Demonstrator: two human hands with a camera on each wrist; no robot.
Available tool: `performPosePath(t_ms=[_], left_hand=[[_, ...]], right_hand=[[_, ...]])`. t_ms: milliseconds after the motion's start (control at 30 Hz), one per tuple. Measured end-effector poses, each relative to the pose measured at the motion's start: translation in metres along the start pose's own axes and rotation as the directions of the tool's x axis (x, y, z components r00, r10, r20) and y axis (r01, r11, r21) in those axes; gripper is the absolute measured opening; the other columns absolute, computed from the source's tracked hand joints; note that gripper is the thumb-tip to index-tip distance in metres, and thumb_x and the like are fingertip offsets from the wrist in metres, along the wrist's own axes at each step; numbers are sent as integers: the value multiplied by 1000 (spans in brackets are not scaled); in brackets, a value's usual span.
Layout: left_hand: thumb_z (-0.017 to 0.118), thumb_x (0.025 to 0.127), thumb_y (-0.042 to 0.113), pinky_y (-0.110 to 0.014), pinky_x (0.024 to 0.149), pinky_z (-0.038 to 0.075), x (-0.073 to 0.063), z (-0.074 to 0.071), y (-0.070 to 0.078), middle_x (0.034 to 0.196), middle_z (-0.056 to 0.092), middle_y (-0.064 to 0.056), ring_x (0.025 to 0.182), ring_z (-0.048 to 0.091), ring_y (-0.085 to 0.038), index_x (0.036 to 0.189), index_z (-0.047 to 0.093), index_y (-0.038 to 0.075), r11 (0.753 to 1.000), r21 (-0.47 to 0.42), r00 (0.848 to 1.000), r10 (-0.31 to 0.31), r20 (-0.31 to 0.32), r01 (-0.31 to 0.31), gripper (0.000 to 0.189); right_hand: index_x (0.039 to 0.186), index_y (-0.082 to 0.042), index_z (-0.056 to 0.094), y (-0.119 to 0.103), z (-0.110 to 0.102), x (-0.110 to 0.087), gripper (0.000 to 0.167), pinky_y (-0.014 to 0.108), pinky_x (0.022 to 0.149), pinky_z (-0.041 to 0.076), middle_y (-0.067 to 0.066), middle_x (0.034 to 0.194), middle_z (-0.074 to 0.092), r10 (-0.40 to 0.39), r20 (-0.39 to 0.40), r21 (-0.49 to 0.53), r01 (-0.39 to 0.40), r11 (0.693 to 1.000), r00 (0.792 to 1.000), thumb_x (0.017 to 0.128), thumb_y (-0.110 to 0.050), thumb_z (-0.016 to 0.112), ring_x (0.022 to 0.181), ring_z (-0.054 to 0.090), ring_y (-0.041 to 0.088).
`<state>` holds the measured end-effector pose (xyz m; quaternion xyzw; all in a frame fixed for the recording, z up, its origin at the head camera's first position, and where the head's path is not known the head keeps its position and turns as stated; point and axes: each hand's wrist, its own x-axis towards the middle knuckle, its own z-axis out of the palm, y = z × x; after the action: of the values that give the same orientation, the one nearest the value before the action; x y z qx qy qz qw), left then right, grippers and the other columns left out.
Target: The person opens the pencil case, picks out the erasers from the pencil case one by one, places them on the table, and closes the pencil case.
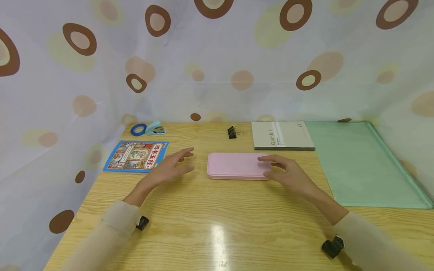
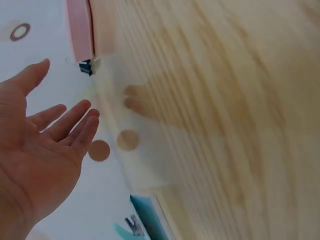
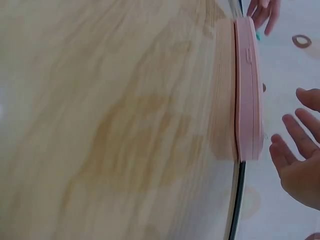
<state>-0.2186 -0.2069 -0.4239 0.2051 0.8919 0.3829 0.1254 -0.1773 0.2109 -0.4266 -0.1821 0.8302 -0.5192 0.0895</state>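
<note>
A pink, closed pencil case (image 1: 234, 165) lies flat in the middle of the table, and its side edge (image 3: 247, 90) shows in the right wrist view. My right hand (image 1: 288, 173) hovers at the case's right end with fingers spread. In the right wrist view that hand (image 3: 302, 155) appears apart from the case. To the left of the case is my left hand (image 1: 169, 167), holding nothing, its fingers extended and thumb apart. The left wrist view shows its palm (image 2: 45, 155) bare. Beside it lies a blue-bordered picture booklet (image 1: 135, 156).
Behind the case sits a black binder clip (image 1: 232, 132), with a grey-white notebook (image 1: 291, 135) to its right. A green translucent folder (image 1: 366, 165) covers the table's right side. Blue tape (image 1: 138, 130) and a light-blue stapler (image 1: 155, 128) stand back left. A spotted curtain (image 1: 217, 75) hangs behind.
</note>
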Motion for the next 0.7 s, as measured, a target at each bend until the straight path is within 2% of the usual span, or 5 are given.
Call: performPosePath(t_ms=[133,333,400,600,700], left_hand=[[71,100,27,-53,112,41,14,11,2,153,52,-14,135,52,-35,163,34,9,1000,8,999,6,51,-7,75],[80,93,33,-47,105,46,31,24,5,151,51,-10,124,55,-27,164,30,10,997,54,993,45,108,-51,90],[83,90,37,-47,108,44,36,28,7,153,48,-10,128,52,-26,165,27,12,996,65,990,48,134,-57,98],[87,83,45,-49,122,28,46,39,14,165,31,-10,151,30,-29,167,19,16,986,149,981,46,187,-75,112],[88,83,44,-48,122,29,51,43,16,163,32,-10,150,31,-30,167,19,14,976,198,982,51,181,-87,113]], right_hand=[[138,-11,66,-7,13,10,41,62,117,30,5,145,62,-66,36,-54,68,996,997,98,-14,73,145,45,33],[140,-13,65,-9,25,24,48,57,121,26,7,148,60,-49,89,-139,61,988,995,94,-11,77,148,41,34],[141,-13,65,-7,28,28,50,55,122,25,8,151,56,-28,103,-156,44,987,994,93,-10,77,149,38,35],[140,-14,66,-5,33,36,50,54,123,23,7,156,52,-31,133,-202,58,978,991,91,-6,78,153,32,34],[138,-14,68,-4,34,38,48,55,123,24,6,154,54,-39,131,-220,68,973,991,91,-5,78,153,33,34]])
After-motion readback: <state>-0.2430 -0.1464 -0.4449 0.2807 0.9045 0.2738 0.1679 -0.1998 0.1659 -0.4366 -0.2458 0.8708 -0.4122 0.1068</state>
